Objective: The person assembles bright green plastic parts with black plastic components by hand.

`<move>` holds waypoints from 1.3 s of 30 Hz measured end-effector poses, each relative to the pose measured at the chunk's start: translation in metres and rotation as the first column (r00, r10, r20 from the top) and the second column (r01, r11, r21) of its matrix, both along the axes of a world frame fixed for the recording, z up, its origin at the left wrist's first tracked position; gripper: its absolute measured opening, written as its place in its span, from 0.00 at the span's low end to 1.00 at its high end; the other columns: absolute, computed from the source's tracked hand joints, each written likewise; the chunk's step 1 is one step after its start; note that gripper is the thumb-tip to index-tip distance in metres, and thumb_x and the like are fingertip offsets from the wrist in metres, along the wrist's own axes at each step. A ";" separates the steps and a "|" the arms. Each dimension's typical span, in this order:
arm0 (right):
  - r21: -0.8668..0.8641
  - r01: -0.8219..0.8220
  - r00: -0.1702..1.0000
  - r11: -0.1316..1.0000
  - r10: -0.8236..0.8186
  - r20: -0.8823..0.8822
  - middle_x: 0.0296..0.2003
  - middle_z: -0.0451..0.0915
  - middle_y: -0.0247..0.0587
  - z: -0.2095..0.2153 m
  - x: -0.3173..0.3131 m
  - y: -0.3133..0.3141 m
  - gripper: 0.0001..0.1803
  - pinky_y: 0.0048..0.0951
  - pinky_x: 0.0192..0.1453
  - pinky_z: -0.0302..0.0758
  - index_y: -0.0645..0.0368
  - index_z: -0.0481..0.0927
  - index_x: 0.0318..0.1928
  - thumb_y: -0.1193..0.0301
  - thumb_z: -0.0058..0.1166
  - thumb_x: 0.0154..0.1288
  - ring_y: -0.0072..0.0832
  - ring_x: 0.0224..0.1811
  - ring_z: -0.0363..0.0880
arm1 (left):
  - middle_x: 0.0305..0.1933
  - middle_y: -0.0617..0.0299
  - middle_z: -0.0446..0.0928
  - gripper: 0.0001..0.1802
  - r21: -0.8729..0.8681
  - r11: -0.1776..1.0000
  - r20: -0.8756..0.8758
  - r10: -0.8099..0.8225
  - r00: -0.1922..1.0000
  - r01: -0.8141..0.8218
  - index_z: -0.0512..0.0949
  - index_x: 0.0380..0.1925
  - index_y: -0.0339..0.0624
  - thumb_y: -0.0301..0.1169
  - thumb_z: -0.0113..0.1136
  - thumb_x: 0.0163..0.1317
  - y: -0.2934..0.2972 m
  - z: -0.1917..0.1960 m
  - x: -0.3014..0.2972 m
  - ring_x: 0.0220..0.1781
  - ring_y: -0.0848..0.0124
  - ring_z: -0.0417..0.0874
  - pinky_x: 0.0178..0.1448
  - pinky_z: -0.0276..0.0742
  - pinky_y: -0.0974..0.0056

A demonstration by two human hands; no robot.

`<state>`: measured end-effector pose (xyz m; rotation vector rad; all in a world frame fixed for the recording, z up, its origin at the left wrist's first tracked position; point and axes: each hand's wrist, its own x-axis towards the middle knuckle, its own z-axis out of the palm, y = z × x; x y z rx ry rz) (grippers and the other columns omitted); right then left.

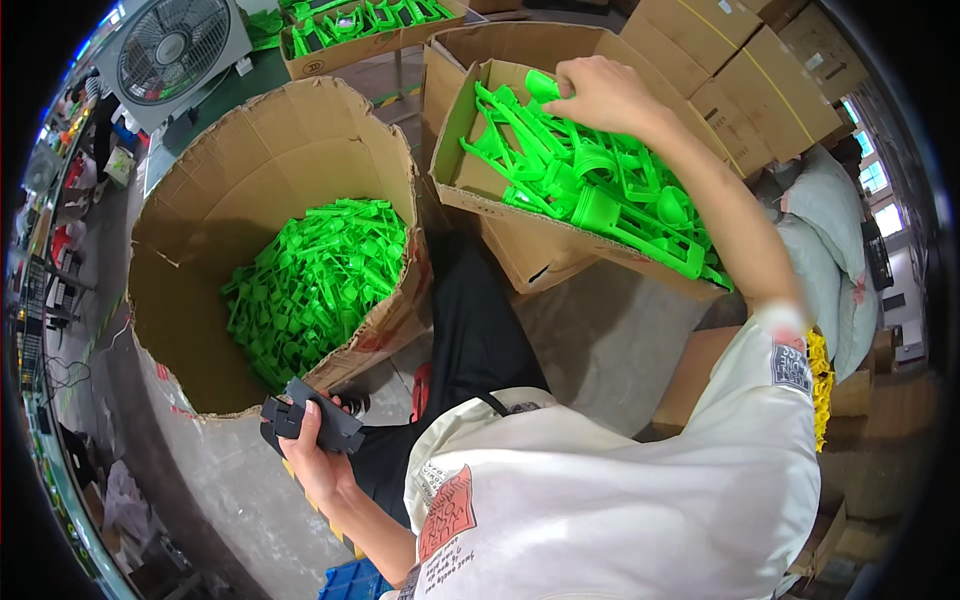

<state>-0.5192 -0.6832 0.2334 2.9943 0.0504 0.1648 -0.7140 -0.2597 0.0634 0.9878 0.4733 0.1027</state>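
Item: tall cardboard container (270, 140), torn along its rim, before me on the left. Contents: a heap of small green parts (320, 280), banked toward its right side.

Item: larger carton (525, 245), showing below and behind an open box (480, 203) ahead of me on the right. The open box holds bigger green plastic pieces (598, 208), overlapping at many angles and reaching its right end.

Item: white fan (170, 50), upper left, well apart from my hands.

Item: my right hand (603, 95), arm stretched over the open box. Fingers bent and drawn nearly together; they look pinched on the near end of one green piece, though the fingertips are partly hidden.

Item: my left hand (320, 465), low, just beside the container's near rim. Fingers closed round a dark blocky object (335, 425), thumb across it; whether that is one part or two, I cannot tell.

Item, smallest: the green piece (542, 85), rounded, at the far left of the open box, above its neighbours.

Step in hand, as I judge it: picking at the box with the right hand while the left holds. A lift from here would call for a firm pinch and a clear upward path, since the neighbouring pieces could snag.
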 end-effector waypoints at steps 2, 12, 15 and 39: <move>0.007 -0.017 0.999 1.000 0.017 0.045 0.35 0.81 0.43 -0.006 -0.002 -0.014 0.19 0.45 0.43 0.74 0.57 0.77 0.32 0.54 0.63 0.56 0.42 0.43 0.80 | 0.40 0.51 0.79 0.19 -0.008 1.000 -0.004 0.012 1.000 -0.012 0.70 0.51 0.35 0.23 0.62 0.61 0.001 -0.002 -0.002 0.40 0.63 0.82 0.45 0.83 0.59; 0.174 0.071 0.989 0.982 -0.046 -0.144 0.33 0.83 0.45 -0.002 0.011 -0.022 0.20 0.38 0.45 0.74 0.61 0.79 0.34 0.55 0.65 0.58 0.35 0.40 0.82 | 0.40 0.53 0.79 0.18 -0.050 0.995 -0.041 0.089 0.995 -0.091 0.70 0.52 0.37 0.24 0.61 0.62 0.004 -0.009 -0.014 0.39 0.64 0.82 0.47 0.81 0.62; 0.418 0.058 0.983 0.907 0.021 -0.182 0.28 0.77 0.31 0.002 0.018 -0.037 0.17 0.27 0.37 0.69 0.60 0.77 0.30 0.57 0.60 0.64 0.19 0.31 0.73 | 0.40 0.53 0.79 0.18 -0.045 0.996 -0.039 0.078 0.996 -0.080 0.70 0.52 0.37 0.24 0.60 0.63 0.005 -0.010 -0.015 0.39 0.64 0.83 0.45 0.82 0.62; 0.799 -0.167 0.980 0.577 0.187 0.070 0.31 0.78 0.28 0.039 -0.019 -0.038 0.12 0.24 0.44 0.70 0.61 0.79 0.32 0.67 0.53 0.72 0.15 0.34 0.72 | 0.38 0.55 0.80 0.14 -0.097 0.994 -0.036 0.056 0.998 -0.059 0.72 0.47 0.38 0.25 0.61 0.63 0.008 -0.015 -0.018 0.36 0.66 0.83 0.41 0.81 0.63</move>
